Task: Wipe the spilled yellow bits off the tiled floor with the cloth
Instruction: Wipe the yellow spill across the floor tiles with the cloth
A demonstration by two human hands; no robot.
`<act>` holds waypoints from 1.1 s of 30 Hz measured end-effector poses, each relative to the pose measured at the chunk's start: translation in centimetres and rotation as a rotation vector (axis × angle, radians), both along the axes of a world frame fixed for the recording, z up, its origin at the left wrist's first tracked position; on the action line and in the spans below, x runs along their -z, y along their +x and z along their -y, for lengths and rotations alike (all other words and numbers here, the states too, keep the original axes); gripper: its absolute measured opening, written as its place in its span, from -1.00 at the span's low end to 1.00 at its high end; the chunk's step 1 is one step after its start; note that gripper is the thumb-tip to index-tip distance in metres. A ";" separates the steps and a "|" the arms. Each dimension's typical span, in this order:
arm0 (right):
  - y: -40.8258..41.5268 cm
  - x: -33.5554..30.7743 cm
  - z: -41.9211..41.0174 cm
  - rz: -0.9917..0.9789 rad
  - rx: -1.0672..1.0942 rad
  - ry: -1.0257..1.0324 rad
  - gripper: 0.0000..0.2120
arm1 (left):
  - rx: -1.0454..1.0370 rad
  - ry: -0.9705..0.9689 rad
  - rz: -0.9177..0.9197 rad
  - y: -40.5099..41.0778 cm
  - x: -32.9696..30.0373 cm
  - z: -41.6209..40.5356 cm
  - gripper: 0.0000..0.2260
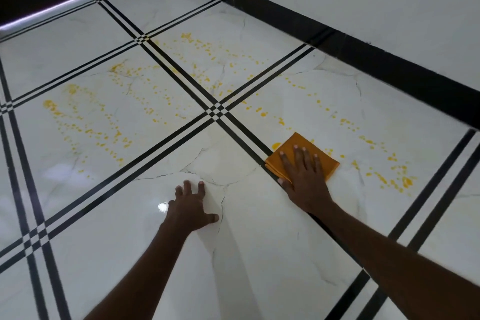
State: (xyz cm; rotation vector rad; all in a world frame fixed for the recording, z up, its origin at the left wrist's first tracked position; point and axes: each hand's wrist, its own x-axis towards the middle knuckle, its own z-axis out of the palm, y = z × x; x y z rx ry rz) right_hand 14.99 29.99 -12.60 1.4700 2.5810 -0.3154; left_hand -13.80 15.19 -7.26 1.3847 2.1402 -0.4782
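Note:
A folded orange cloth (288, 153) lies flat on the glossy white tiled floor (244, 228), at the near edge of a black grout stripe. My right hand (302, 176) presses down on the cloth with straight, spread fingers. My left hand (191, 206) rests flat on the bare tile to the left, fingers spread, holding nothing. Yellow bits (376, 163) are scattered in trails to the right of the cloth. More yellow bits (88, 127) cover the tile at the far left, and further ones (205, 57) dot the far middle tile.
Black double stripes (215, 112) cross the floor in a grid. A white wall with a black skirting (363, 49) runs along the right and far side. A dark area with a light strip (65, 5) lies at the far left.

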 end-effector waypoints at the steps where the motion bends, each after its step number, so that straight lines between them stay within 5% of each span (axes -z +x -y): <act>1: 0.7 0.2 0.3 -0.019 0.017 -0.003 -0.30 | -0.010 -0.014 0.010 0.2 0.0 -0.3 -0.03; 6: 9.5 0.2 4.4 -0.084 0.254 0.053 -0.40 | 0.031 -0.024 -0.026 -0.5 -1.3 -3.5 -0.19; 13: 11.6 -0.1 1.1 -0.122 0.389 0.026 -0.44 | 0.175 0.009 0.112 3.3 -2.5 -9.9 -0.12; 18: 7.7 0.8 -2.4 -0.036 0.313 0.115 -0.33 | 0.201 0.133 0.032 -1.6 -2.1 -11.9 0.03; 25: -3.0 0.5 -6.5 -0.118 0.390 0.166 -0.26 | 0.256 0.175 -0.007 3.2 2.2 -11.1 0.19; 29: 2.7 0.2 0.0 -0.148 0.422 0.178 -0.26 | 0.264 0.182 -0.026 3.0 1.6 -11.0 0.19; 33: 13.1 0.4 4.8 -0.058 0.760 0.173 -0.25 | 0.197 0.230 0.033 3.9 1.2 -11.6 0.17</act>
